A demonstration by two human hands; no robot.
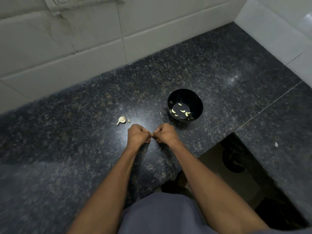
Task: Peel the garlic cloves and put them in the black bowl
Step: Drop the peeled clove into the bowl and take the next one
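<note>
Several peeled pale garlic cloves (181,112) already lie in the round black bowl (195,98), while the left hand (137,135) and right hand (166,133) pinch another between curled fingers, a partial papery garlic bulb (121,119) waiting on the dark speckled granite desk (84,132).

Both forearms run bare from the lower edge of the frame up to the left hand (138,134) and the right hand (166,133) near the centre, with no sleeve, watch or ring showing. At the bottom centre, between the arms, lies a plain grey-blue garment (162,215) of smooth cloth, without print or buttons visible.
</note>
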